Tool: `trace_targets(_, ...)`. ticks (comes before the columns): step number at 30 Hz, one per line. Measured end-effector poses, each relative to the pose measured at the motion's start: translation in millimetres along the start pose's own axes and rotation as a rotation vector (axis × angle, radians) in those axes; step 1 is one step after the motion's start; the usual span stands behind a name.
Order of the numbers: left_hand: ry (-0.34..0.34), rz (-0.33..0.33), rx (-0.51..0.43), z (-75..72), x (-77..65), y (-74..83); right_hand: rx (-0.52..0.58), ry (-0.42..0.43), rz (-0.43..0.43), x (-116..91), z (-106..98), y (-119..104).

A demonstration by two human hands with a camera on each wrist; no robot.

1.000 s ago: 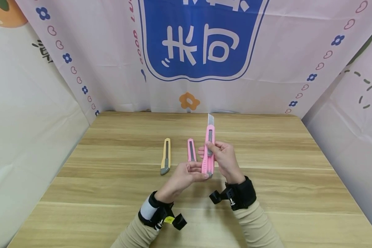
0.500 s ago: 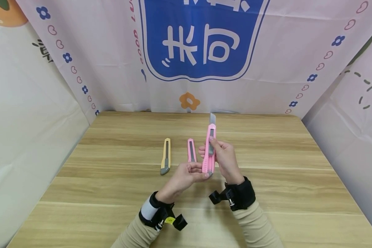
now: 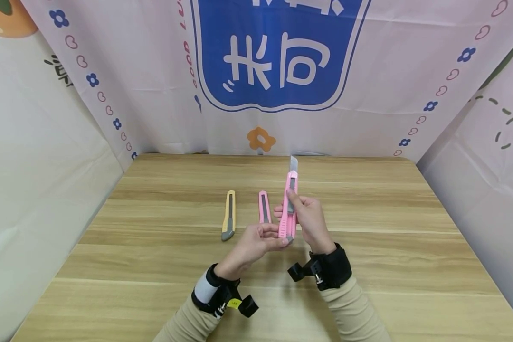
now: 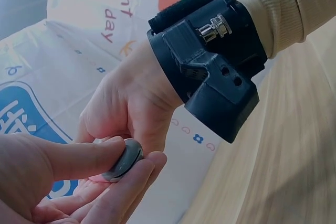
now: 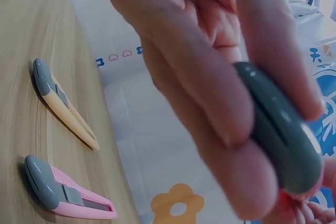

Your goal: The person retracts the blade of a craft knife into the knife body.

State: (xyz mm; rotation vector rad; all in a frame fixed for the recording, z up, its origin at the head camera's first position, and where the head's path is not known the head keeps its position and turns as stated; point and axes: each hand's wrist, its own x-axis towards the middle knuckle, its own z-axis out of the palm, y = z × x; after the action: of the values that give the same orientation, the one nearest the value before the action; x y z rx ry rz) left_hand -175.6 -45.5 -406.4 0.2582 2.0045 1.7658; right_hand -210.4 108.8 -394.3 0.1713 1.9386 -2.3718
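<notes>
Both hands hold a pink utility knife point(image 3: 284, 227) raised over the table, its blade point(image 3: 293, 165) out of the tip and pointing away. The left hand point(image 3: 256, 242) pinches the grey end cap point(image 4: 126, 161) between thumb and fingers. Higher up, the right hand point(image 3: 312, 221) grips the handle, with its thumb lying on the front at the grey slider. A second pink utility knife point(image 3: 263, 206) lies on the table, its lower end hidden behind the left hand in the head view. To its left lies a yellow utility knife point(image 3: 229, 213).
The wooden table point(image 3: 154, 266) meets a printed cloth backdrop point(image 3: 162, 118) at its far edge, with cloth at both sides too. A black camera mount is strapped on each wrist, the left mount point(image 3: 222, 294) and the right mount point(image 3: 329, 268).
The held knife has shifted slightly to the right at its tip. The right thumb sits a little higher along the handle. The left hand and the two knives on the table stay in place.
</notes>
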Motion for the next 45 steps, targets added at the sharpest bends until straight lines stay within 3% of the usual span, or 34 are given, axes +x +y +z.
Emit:
trace_targets(11, -0.004, -0.019, -0.012, 2.1, -1.0, 2.0, 0.051, -0.017, -0.055, -0.7, -2.2, -0.4)
trace_targets(27, -0.018, -0.024, -0.075, -0.1, -1.0, 0.1, 0.017, -0.018, -0.050, -0.6, -0.4, 1.0)
trace_targets(45, -0.020, -0.037, -0.127, -1.3, 0.3, 1.6, 0.024, -0.086, -0.035, 0.2, -3.5, -0.7)
